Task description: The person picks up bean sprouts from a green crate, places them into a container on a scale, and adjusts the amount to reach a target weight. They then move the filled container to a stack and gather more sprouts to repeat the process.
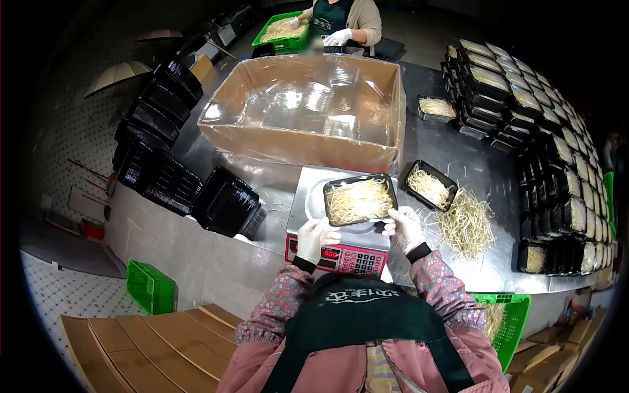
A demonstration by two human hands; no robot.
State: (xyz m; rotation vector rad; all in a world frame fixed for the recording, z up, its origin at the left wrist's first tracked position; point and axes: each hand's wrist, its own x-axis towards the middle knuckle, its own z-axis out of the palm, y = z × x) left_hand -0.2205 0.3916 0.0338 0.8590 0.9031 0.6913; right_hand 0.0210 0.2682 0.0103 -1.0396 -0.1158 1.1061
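Observation:
A black plastic tray of bean sprouts (358, 200) is over the weighing scale (304, 196), tilted slightly. My left hand (319, 238), in a white glove, grips its near left edge with the fingers partly hidden. At the near right corner, my gloved right hand (407, 229) pinches the rim. The scale's red front panel (354, 260) has a keypad and a lit display. Just right of the scale sits a second black tray of sprouts (430, 185). Loose bean sprouts (466, 224) lie heaped on the metal table beside my right hand.
A large cardboard box (295, 145) lined with plastic holds clear lids. Stacked black trays (223, 200) line the left; packed sprout trays (563, 164) are piled high on the right. A co-worker (347, 29) stands across the table near a green crate (262, 40).

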